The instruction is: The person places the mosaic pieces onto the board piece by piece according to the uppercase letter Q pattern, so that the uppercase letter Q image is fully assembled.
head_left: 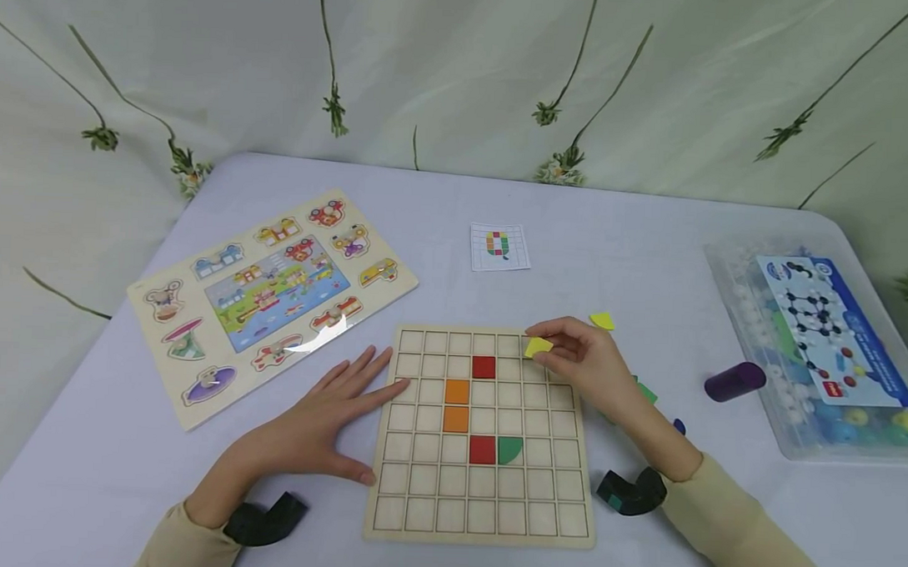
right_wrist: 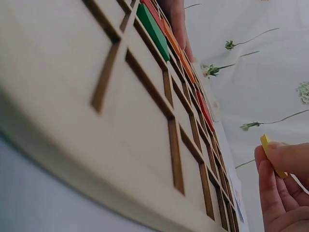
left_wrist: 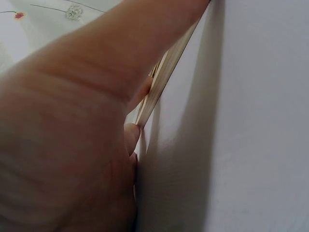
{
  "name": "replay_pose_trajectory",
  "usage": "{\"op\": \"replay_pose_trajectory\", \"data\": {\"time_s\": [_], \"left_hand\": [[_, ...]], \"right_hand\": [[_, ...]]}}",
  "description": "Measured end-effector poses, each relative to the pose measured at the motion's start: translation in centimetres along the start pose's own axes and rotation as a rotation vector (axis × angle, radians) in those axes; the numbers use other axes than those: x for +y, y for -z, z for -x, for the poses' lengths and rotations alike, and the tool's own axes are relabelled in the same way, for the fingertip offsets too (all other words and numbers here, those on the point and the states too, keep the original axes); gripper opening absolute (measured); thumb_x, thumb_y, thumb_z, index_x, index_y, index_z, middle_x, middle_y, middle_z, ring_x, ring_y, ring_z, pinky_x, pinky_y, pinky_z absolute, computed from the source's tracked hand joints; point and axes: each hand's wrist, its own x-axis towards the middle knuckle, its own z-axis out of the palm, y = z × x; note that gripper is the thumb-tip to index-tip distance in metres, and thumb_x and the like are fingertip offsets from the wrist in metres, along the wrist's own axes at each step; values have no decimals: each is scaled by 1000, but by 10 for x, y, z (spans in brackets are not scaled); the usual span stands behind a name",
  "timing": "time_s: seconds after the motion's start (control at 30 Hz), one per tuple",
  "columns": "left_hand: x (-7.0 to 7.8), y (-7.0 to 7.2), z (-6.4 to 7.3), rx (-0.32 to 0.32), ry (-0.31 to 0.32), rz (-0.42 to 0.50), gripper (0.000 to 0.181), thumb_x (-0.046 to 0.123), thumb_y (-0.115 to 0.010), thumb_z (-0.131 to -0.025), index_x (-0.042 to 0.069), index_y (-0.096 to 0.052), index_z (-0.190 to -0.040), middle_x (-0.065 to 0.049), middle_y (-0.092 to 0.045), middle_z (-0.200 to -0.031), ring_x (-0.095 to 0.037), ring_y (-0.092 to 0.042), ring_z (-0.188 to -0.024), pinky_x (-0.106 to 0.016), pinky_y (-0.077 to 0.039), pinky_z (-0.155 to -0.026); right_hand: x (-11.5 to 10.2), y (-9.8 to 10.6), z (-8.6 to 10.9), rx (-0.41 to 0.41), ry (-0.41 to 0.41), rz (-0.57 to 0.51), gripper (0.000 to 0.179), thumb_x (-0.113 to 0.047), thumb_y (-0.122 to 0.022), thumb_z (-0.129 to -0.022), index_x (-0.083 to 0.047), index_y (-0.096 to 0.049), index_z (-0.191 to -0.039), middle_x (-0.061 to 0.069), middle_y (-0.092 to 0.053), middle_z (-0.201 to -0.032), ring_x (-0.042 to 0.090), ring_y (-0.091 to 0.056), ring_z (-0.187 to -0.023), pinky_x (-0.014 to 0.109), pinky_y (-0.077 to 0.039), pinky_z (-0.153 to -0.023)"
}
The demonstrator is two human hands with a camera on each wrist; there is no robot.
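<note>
A wooden grid board lies flat in front of me. Set into its cells are two red squares, two orange squares and a green quarter-round piece. Between thumb and fingers my right hand pinches a yellow piece above the board's upper right corner. My left hand is spread at the board's left edge, its fingertips and thumb right at the rim. In the left wrist view, the board's side edge shows beyond the left hand.
A pattern card lies behind the board. At left is a picture puzzle. On the right are a purple cylinder and a clear plastic box. Another yellow piece and green pieces lie near my right hand.
</note>
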Motion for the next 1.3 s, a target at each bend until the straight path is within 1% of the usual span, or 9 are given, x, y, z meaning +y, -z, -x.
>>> {"op": "replay_pose_trajectory", "data": {"time_s": [0.13, 0.23, 0.47, 0.6, 0.7, 0.83, 1.03, 1.2, 1.3], "left_hand": [[0, 0, 0, 1, -2, -1, 105, 67, -70, -64, 24, -25, -150, -5, 2, -156, -25, 7, -140, -46, 2, -108], [0, 0, 0, 2, -3, -4, 105, 66, -70, -64, 24, -26, -150, -5, 1, -156, -26, 7, -140, -46, 2, -108], [2, 1, -1, -2, -2, -8, 105, 67, -70, -64, 24, -25, -150, -5, 1, -156, -26, 7, -140, -45, 3, -108], [2, 2, -1, -4, -3, -9, 105, 67, -69, -64, 23, -26, -149, -6, 1, -156, -26, 7, -140, -45, 3, -108], [3, 2, -1, -3, -5, -5, 105, 66, -70, -64, 23, -26, -149, -6, 0, -156, -26, 7, -140, -45, 3, -108], [3, 2, -1, 1, -8, -4, 105, 65, -71, -65, 23, -26, -149, -7, 0, -156, -27, 6, -140, -45, 3, -108], [2, 2, -1, 2, -10, -5, 105, 65, -70, -65, 23, -26, -149, -7, 1, -156, -26, 7, -140, -46, 2, -108], [1, 1, -1, 4, -6, -6, 104, 66, -70, -65, 23, -26, -149, -6, 0, -156, -26, 7, -140, -46, 2, -108], [0, 0, 0, 5, -4, -6, 104, 66, -70, -65, 23, -26, -149, -6, 1, -156, -26, 7, -140, -45, 3, -108]], "right_hand": [[0, -2, -1, 8, -80, 28, 25, 3, -68, -83, 3, -65, -107, 12, -64, -98, 19, -63, -78, 22, -50, -65], [0, -2, -3, 8, -117, 16, 23, 2, -64, -86, 4, -65, -109, 12, -66, -94, 21, -65, -77, 23, -51, -65], [0, -3, -6, 15, -140, 6, 18, 1, -61, -88, 3, -63, -106, 12, -64, -90, 22, -64, -78, 24, -51, -68], [-1, -4, -8, -18, -155, -17, 15, 2, -59, -89, 2, -61, -104, 13, -65, -92, 23, -66, -79, 25, -51, -71], [-2, -5, -9, -47, -147, 10, 19, 1, -59, -89, 1, -62, -108, 12, -66, -93, 22, -66, -78, 24, -51, -69], [-1, -7, -11, -51, -115, 73, 27, 0, -64, -86, 0, -59, -112, 9, -66, -85, 21, -64, -71, 23, -48, -62], [-2, -11, -10, -41, -93, 162, 15, 1, -67, -84, -1, -65, -98, 5, -65, -82, 18, -62, -71, 23, -50, -62], [-3, -13, -11, -22, -66, 262, 12, -4, -71, -82, -7, -68, -93, -1, -64, -79, 15, -58, -71, 25, -46, -63], [-3, -14, -12, -19, -56, 275, 9, -7, -72, -82, -9, -69, -90, -3, -64, -76, 15, -56, -69, 26, -44, -61]]}}
